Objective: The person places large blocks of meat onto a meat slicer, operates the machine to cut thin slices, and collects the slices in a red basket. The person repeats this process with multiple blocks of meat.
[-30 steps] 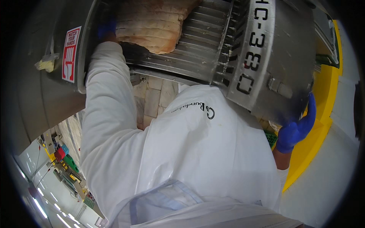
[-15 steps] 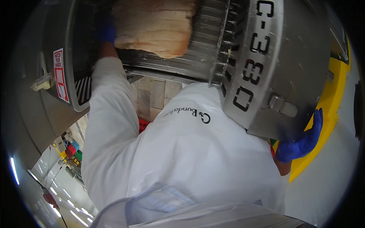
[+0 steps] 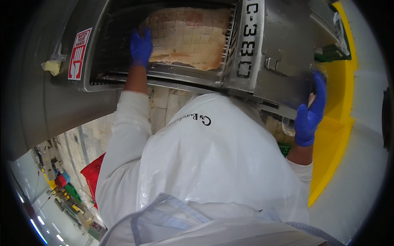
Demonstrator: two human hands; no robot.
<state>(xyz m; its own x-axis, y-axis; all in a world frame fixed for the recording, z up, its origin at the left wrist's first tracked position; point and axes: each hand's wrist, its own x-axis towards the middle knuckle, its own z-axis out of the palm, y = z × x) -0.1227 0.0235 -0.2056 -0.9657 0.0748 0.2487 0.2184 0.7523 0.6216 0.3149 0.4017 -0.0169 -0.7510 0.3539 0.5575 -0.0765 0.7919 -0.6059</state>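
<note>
A broad, pale slab of meat (image 3: 184,37), marked with a grid of lines, lies on the ridged metal bed of a steel machine, its right edge by a row of metal teeth. My left hand (image 3: 141,47), in a blue glove, rests at the slab's left edge with its fingers apart. At the right end of the machine's steel housing (image 3: 283,49), my blue-gloved right hand (image 3: 310,112) is raised, fingers stretched upward and thumb apart. A small pinkish patch shows between thumb and fingers; I cannot tell what it is.
A yellow bin or chute (image 3: 340,106) stands right of the housing. A red and white warning label (image 3: 79,53) is on the machine's left frame, beside a hanging strip with a pale yellow lump (image 3: 52,67). A red object (image 3: 93,168) lies lower left, near the tiled floor (image 3: 164,102).
My view has shifted, and more of the slab shows, now nearer the toothed row. My left hand has come out of shadow at its edge. My right hand has risen along the housing's end.
</note>
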